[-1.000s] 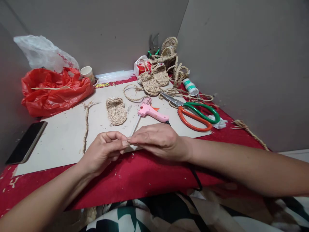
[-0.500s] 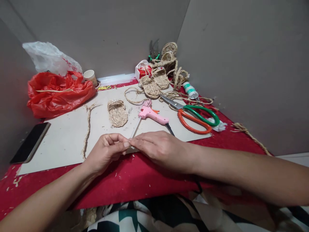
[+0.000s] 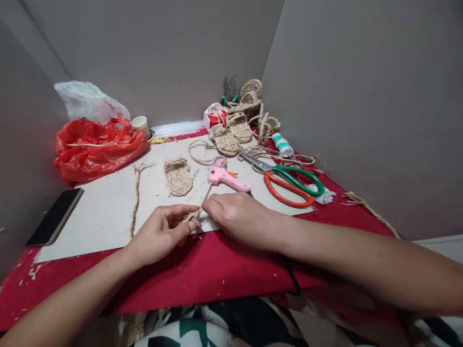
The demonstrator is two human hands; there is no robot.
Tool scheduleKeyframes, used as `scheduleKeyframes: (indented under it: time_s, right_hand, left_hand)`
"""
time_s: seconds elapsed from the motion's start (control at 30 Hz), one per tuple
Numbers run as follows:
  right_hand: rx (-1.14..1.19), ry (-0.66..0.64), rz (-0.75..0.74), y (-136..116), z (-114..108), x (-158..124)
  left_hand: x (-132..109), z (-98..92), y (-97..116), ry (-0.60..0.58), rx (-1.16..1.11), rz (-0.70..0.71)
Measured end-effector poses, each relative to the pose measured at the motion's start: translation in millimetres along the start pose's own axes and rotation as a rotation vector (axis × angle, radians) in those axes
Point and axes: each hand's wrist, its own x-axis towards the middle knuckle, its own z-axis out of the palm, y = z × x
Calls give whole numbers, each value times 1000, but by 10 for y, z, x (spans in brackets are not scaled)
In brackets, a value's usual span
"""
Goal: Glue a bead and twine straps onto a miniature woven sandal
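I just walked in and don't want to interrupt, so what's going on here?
A person at a red-covered table holds a short braided straw cord in the left hand. The right hand's fingertips are at the cord's far end; whether they grip it is hard to see. Beyond the hands, a pink glue gun and a woven slipper-shaped piece lie on a pale board.

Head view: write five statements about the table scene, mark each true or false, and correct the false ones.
1. The left grip holds a piece of braided cord. True.
2. The scissors have two green handles. False: one is green, the other orange.
3. The pink glue gun lies right of the lone woven piece. True.
4. The phone has a lit screen. False: it is dark.
5. The paper cup stands beside the phone. False: it stands beside the red bag.
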Motion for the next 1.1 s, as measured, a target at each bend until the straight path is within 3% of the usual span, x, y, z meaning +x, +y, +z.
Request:
scheduleKeyframes:
  time_s: [0.1,0.23,0.3,0.4,0.5,0.7,0.97,1.1]
  right_hand:
    - [-81,132,77,172,-39,-8]
    - [-96,471,173,441,-70,-14]
    - [0,613,155,512,-71,27]
    - [275,684,161,509,-30,161]
    - [598,631,258,454,60,341]
    - [1117,579,416,429,196,598]
    - [1596,508,691,351,156,591]
    - [1739,538,789,300,100,528]
  left_hand:
    - [-15,-143,99,109,138,15]
    - [253,-546,154,330,525,58]
    - [486,-743,131,453,805,58]
    - [796,-906,70,463,929,-78]
    - [947,-909,31,479,862,-90]
    - [985,-839,19,512,599,-129]
    - [975,-789,60,479,292,-238]
    - [826,-687,124,444,65,-198]
